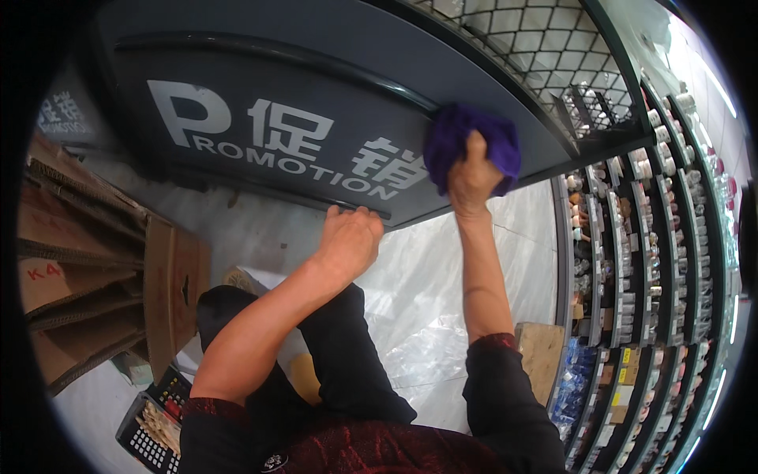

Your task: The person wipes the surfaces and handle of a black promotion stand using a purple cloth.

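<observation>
A bunched purple cloth (441, 148) is pressed under my right hand (474, 175) against the right part of a dark grey metal panel (331, 83). The panel belongs to a display stand and bears large white lettering, partly covered by the cloth. My left hand (352, 237) grips the panel's lower edge, left of the cloth, with its fingers curled over a thin rail. A raised dark tube (284, 56) curves across the panel above the lettering and ends near the cloth.
Flattened and open cardboard boxes (83, 284) stand at the left. Below them is a black plastic basket (151, 432) with small items. Shelves of jars and bottles (639, 237) line the right side. A wire mesh (551, 47) tops the stand. A brown carton (540, 361) sits by the shelves.
</observation>
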The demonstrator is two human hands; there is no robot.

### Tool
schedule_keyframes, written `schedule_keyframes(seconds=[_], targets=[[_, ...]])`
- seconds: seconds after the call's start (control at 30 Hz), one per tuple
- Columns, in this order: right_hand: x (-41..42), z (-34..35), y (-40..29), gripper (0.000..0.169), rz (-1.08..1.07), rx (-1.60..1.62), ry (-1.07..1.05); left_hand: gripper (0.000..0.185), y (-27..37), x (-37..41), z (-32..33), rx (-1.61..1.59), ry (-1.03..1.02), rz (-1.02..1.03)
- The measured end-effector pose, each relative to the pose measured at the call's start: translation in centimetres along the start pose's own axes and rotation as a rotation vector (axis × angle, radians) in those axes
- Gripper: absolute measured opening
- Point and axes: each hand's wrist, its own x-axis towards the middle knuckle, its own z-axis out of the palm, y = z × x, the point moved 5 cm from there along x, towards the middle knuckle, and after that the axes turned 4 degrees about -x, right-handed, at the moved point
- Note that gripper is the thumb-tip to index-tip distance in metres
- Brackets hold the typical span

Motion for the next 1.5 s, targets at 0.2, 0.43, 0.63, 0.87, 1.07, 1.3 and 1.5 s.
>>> schedule_keyframes(seconds=[0.2, 0.43, 0.63, 0.87, 1.07, 1.3, 1.5], targets=[[5.6, 7.6, -9.5, 0.027, -0.289, -0.047, -0.082, 0.014, -1.2, -0.7, -1.0, -0.007, 0.083, -0.068], [-0.4, 2.2, -1.2, 0.014, 0.326, 0.625, -0.148, 0.013, -1.0, -2.9, -3.2, -0.008, 0.014, -0.077], [3.0, 5.5, -7.3, 0.02, -0.204, 0.027, -0.11, 0.012, -2.9, -3.8, -3.0, -0.066, 0.036, -0.107], [6.5, 6.9, -10.1, 0.026, -0.405, 0.114, -0.167, 0.013, -4.2, -3.7, -3.4, -0.043, 0.056, -0.141], [4.0, 3.8, -5.2, 0.031, -0.223, -0.003, -0.181, 0.011, -3.5, -4.4, -4.0, -0.036, 0.078, -0.104], [9.5, 10.9, -12.8, 0.034, -0.616, -0.315, -0.387, 0.016, -3.5, -3.7, -3.6, 0.016, -0.056, -0.162], [7.9, 7.2, -11.4, 0.015, -0.449, 0.166, -0.345, 0.011, -3.8, -3.9, -4.7, -0.068, 0.005, -0.163]])
